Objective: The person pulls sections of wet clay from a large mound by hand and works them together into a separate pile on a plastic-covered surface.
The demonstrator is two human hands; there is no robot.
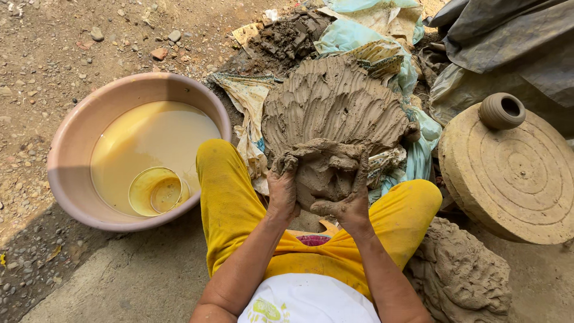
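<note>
A big mound of grey wet clay (pixel 335 101), scored with finger grooves, lies on plastic sheeting in front of me. At its near edge both hands dig into a lump of clay (pixel 323 173) between my knees. My left hand (pixel 282 190) grips the lump's left side, fingers sunk in. My right hand (pixel 350 194) wraps its right side and underside. Both hands are coated with clay. I sit in yellow trousers (pixel 230 203).
A pink basin (pixel 72 149) of murky yellow water holds a small sunken bowl (pixel 158 191) at the left. A round clay-covered wheel (pixel 514 173) at the right carries a small pot (pixel 502 110). Another clay lump (pixel 460 275) lies by my right knee. Gravel ground lies around.
</note>
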